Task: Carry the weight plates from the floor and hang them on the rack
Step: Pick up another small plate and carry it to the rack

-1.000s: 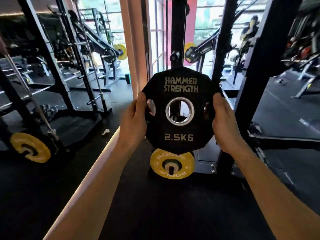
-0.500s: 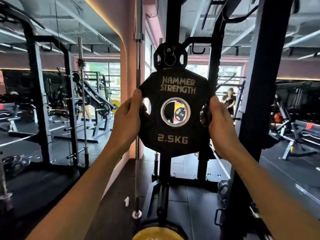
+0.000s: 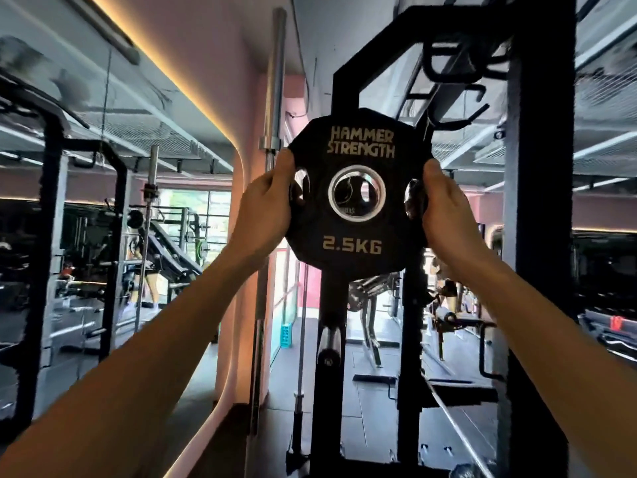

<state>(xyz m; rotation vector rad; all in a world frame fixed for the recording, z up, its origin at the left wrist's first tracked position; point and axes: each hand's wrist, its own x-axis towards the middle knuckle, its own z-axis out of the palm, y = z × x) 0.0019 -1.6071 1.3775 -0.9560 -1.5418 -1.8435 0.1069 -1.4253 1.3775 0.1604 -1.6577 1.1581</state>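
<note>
A commercial gym, seen from my head camera.

In front of me stands a black steel power rack [image 3: 344, 81] with a chrome storage peg [image 3: 331, 336] low on its upright, and I hold up a black twelve-sided rubber weight plate [image 3: 356, 198] marked "HAMMER STRENGTH" and "2.5KG". A long silver steel barbell [image 3: 274, 84] stands upright against the pale pink wall [image 3: 220, 63]. To the left I see another black rack frame [image 3: 51, 208], an angled black lifting machine [image 3: 172, 246] and tall windows [image 3: 206, 222]; a warm strip light [image 3: 165, 74] runs along the ceiling edge, and the floor is dark rubber matting [image 3: 372, 401].
</note>
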